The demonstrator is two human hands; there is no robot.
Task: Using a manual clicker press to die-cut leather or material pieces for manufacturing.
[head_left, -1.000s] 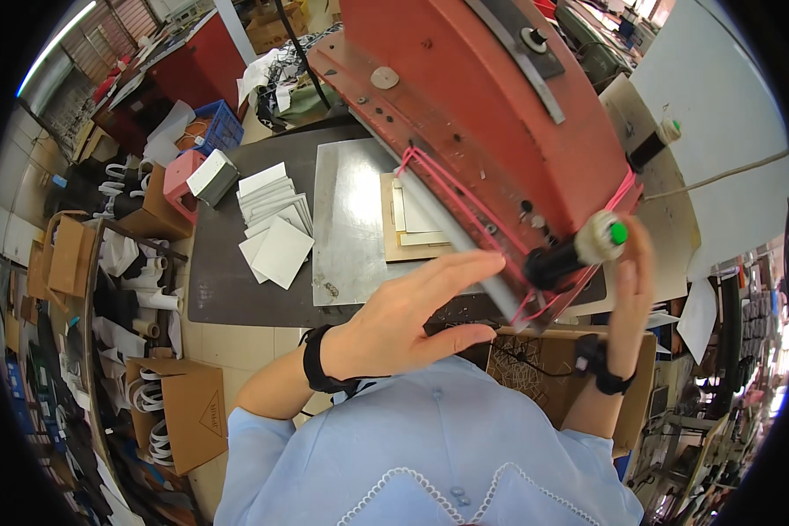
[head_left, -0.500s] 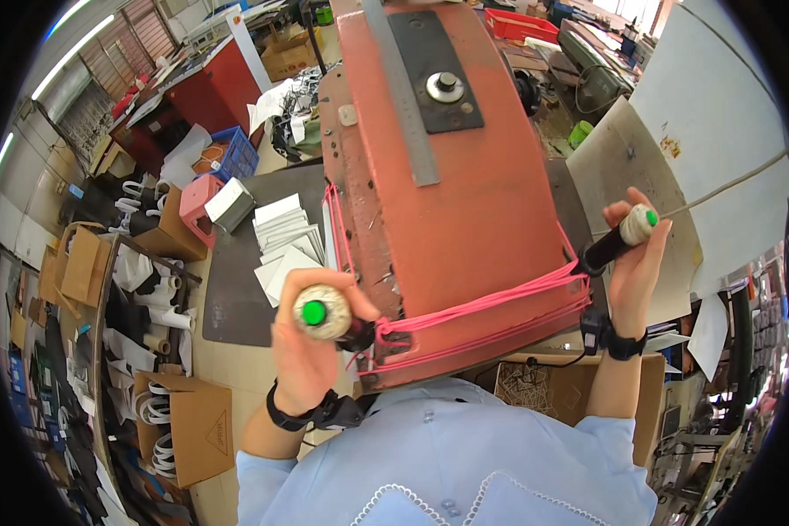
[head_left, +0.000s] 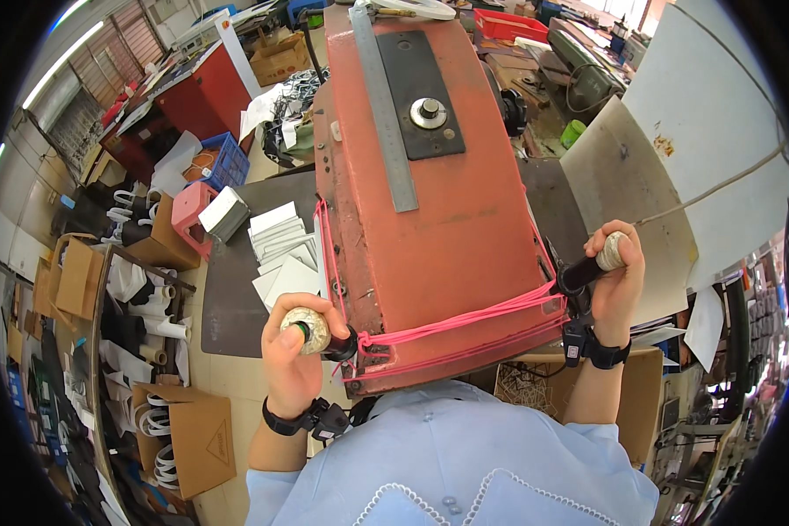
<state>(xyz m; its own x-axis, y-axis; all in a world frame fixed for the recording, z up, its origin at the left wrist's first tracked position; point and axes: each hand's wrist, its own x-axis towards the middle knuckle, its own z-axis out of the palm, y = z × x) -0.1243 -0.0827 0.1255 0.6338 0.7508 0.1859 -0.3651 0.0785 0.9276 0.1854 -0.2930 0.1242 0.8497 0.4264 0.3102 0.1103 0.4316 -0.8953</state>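
Observation:
A large red machine (head_left: pixel 447 263) stands right before me, with pink cord (head_left: pixel 465 317) strung across its near end. At its left side my left hand (head_left: pixel 294 359) wraps round a handle (head_left: pixel 309 330) with a taped, pale end; the thumb lies over its green button. On the right, my right hand (head_left: pixel 618 280) closes round a matching black handle (head_left: pixel 586 272), whose button is hidden under the thumb. A steel ruler (head_left: pixel 384 123) and a black plate with a round knob (head_left: pixel 428 113) lie on top of the machine.
White sheets (head_left: pixel 282 250) are stacked on the dark table at the left, beside a pink stool (head_left: pixel 193 215) and a blue crate (head_left: pixel 223 159). Cardboard boxes (head_left: pixel 197 443) stand lower left. A pale panel (head_left: pixel 627 202) rises at the right.
Both thumbs have moved onto the handle ends, over the green buttons that showed before. In the picture, the machine sits slightly lower and further left.

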